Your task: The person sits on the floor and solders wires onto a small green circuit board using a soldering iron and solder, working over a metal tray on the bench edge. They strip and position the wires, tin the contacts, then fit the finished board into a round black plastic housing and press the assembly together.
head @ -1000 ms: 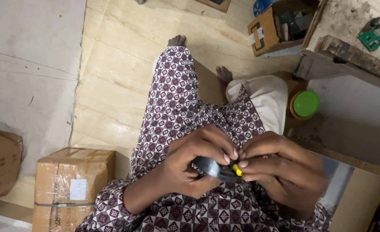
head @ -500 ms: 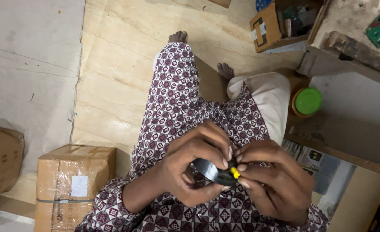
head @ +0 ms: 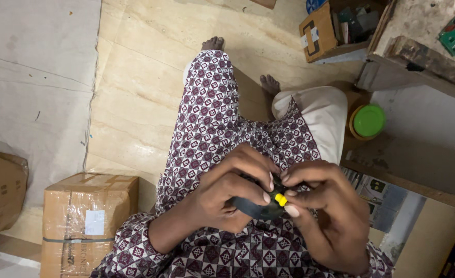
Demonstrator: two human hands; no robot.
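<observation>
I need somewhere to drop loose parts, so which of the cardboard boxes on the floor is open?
The small brown cardboard box at the top, beside the wooden bench, is open with parts inside. The plastic-wrapped brown carton at lower left is sealed.

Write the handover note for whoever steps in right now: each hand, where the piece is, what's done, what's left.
Left hand: wrapped around a small black part, thumb on top, held over the lap.
Right hand: fingertips pinching a small yellow piece at the end of the black part.
Nearby: a green-lidded jar to the right by the low bench, a taped cardboard box on the floor to the left.
Done: both pieces are together in hand, yellow piece against the black part.
Left: cannot tell whether the yellow piece is fully seated; check it before letting go.
</observation>
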